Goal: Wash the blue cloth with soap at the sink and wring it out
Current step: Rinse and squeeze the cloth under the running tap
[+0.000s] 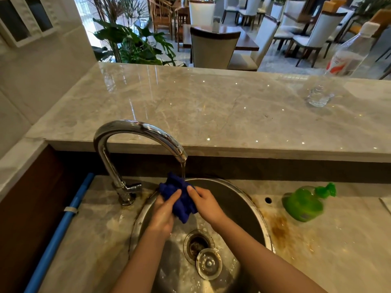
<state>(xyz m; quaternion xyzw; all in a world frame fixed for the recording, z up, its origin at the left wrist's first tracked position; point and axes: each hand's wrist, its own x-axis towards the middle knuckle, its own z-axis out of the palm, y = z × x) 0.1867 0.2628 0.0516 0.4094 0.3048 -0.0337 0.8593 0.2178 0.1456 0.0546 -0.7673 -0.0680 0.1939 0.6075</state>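
Note:
The blue cloth is bunched up over the round steel sink. My left hand grips its left side and my right hand grips its right side, thumbs on top. A thin stream of water falls from the chrome tap onto the top of the cloth. A green soap pump bottle lies tilted on the counter to the right of the sink.
The drain is open, with its strainer plug lying beside it. A blue pipe runs along the left. On the raised marble ledge stand a clear plastic bottle and a glass. Rust stains mark the counter right of the sink.

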